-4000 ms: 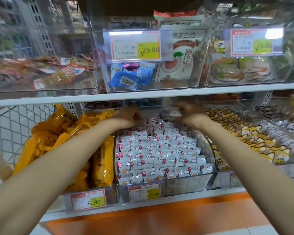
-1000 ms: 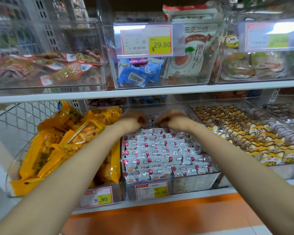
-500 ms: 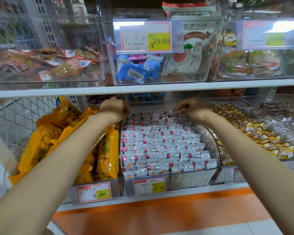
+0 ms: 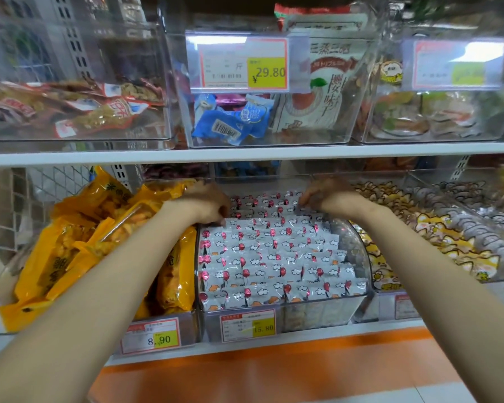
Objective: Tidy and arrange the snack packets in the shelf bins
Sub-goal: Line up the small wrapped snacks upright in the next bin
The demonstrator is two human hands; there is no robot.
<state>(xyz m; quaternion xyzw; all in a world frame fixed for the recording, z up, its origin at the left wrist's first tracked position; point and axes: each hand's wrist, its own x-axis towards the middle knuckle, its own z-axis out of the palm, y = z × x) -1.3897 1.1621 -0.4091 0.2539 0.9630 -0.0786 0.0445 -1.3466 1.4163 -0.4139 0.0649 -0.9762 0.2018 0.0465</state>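
upper shelf [image 4: 245, 154] low over middle bin [image 4: 317, 314], yellow bags [image 4: 70, 251] crowding its left

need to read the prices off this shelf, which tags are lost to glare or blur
Head view: the upper-right red-and-yellow price tag is washed out by glare and soft, unreadable; the upper-middle tag reads 29.80 despite a glare strip along its top; the lower-left tag reads 8.90 and the lower-middle tag reads 15.80.

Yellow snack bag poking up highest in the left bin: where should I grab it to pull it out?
Pinch the yellow bag by its flat top edge, reaching in from the front. That end tilts up clear of the other bags; its lower part is buried among them.
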